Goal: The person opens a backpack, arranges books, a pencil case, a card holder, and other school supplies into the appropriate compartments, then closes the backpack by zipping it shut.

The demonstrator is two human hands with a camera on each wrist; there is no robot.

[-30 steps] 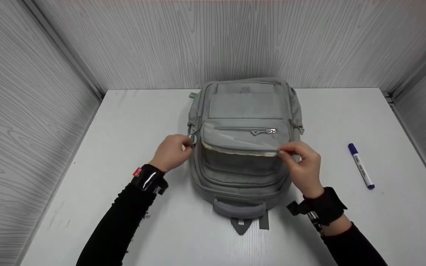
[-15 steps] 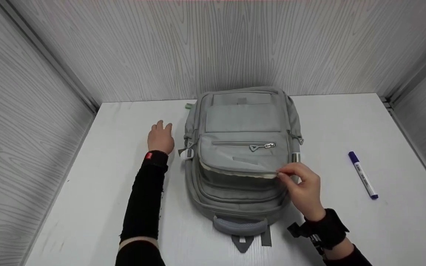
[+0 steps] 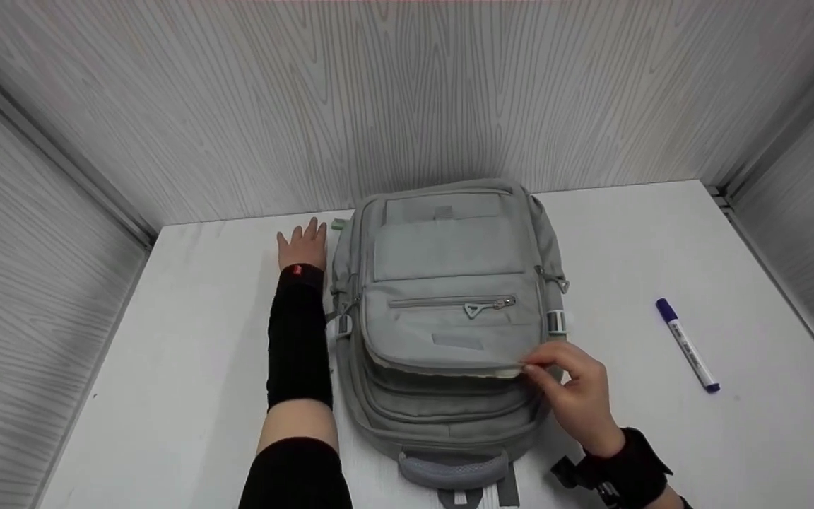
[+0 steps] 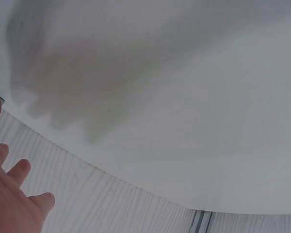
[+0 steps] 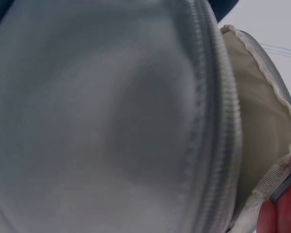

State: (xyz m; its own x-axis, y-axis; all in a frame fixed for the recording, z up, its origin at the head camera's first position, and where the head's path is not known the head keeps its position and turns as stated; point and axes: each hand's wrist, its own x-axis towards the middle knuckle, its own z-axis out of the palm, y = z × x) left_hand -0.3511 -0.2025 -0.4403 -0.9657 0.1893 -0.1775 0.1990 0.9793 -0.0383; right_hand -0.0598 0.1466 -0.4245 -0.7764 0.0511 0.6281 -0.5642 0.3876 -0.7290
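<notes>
The right hand (image 3: 576,396) pinches the front pocket flap (image 3: 449,339) of the grey fabric backpack (image 3: 449,254), apparently at its zipper edge; the left hand (image 3: 302,246) lies flat, released, on the white tabletop (image 3: 188,339) beside it.

You're working in a staged recording booth, not a lived-in room: a plain white surface (image 3: 167,396) is boxed in on three sides by pale wood-grain panels (image 3: 393,99), joined at the corners by metal strips (image 3: 753,170).
</notes>
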